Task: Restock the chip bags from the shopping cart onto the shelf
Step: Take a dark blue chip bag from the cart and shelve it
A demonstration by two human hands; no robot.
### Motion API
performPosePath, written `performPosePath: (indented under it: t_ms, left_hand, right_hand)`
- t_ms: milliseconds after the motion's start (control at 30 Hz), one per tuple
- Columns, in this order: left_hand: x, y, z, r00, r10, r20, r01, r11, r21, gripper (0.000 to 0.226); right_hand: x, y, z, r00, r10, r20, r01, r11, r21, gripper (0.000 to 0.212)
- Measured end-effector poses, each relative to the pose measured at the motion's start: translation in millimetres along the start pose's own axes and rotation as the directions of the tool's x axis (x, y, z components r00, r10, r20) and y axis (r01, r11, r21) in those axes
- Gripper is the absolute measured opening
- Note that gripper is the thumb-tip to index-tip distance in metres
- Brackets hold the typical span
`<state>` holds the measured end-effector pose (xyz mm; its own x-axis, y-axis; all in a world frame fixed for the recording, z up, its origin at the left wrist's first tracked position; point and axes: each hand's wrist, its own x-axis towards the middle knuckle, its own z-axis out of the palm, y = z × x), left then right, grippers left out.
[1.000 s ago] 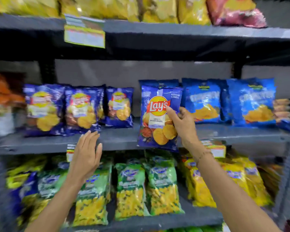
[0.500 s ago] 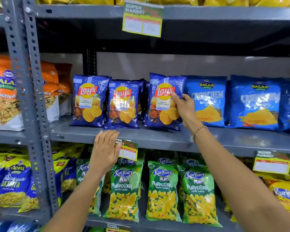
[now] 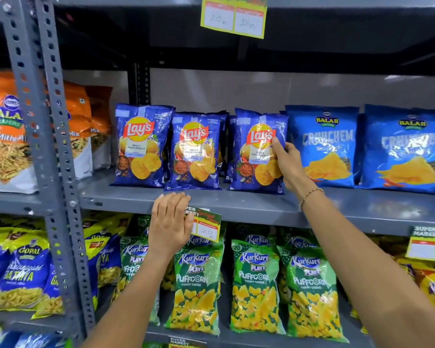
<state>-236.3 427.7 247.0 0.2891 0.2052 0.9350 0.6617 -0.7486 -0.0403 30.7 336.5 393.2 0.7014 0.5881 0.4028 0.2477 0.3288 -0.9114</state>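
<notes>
Chip bag: blue Lay's bag (image 3: pixel 258 151) standing upright on the grey metal shelf (image 3: pixel 236 204), rightmost of three Lay's fronts, its base on the shelf surface.
Grip: right hand (image 3: pixel 289 167) closed on the bag's right edge, thumb across the front near the logo, the other fingers hidden behind the bag.
Bag surface: glossy crinkled foil, pillow-shaped, red and yellow round logo, ridged yellow chips printed low on the front.
Neighbours left: two more Lay's bags, middle one (image 3: pixel 195 151) and left one (image 3: pixel 141 144), upright and just beside each other, further bags tucked behind them.
Neighbours right: two lighter blue Balaji Crunchem bags (image 3: pixel 323 144), squarer and shiny, the nearer one just beside the held bag.
Left hand: left hand (image 3: pixel 170 222) empty, fingers loosely together and slightly curled, in front of the shelf's front lip, partly covering a green and yellow price tag (image 3: pixel 206 226).
Wrist: thin beaded bracelet (image 3: pixel 309 194) on the right arm.
Shelf below: green Kurkure Puffcorn bags (image 3: pixel 255 285) in a row, tall and puffy.
Frame: perforated grey steel upright (image 3: pixel 58 156) at left, orange Balaji bags (image 3: pixel 5 131) beyond it.
</notes>
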Motion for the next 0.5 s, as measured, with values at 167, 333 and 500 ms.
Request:
performPosePath:
  t_ms: [167,333,500]
  left_hand:
    - [-2,0,1,1.000,-0.001,0.015,0.001,1.000,-0.002,0.043]
    - [0,5,-8,0.998,-0.039,0.039,0.042,0.996,-0.084,0.036]
    - [18,47,-33,0.973,-0.231,-0.007,0.217,0.924,-0.316,0.024]
  right_hand:
    - [-12,-5,-6,0.997,-0.042,-0.058,0.037,0.996,-0.079,0.057]
    - [-58,-11,-18,0.935,-0.239,-0.263,0.163,0.946,-0.279,0.036]
    - [-132,2,-39,0.872,-0.406,-0.273,0.307,0.889,-0.341,0.003]
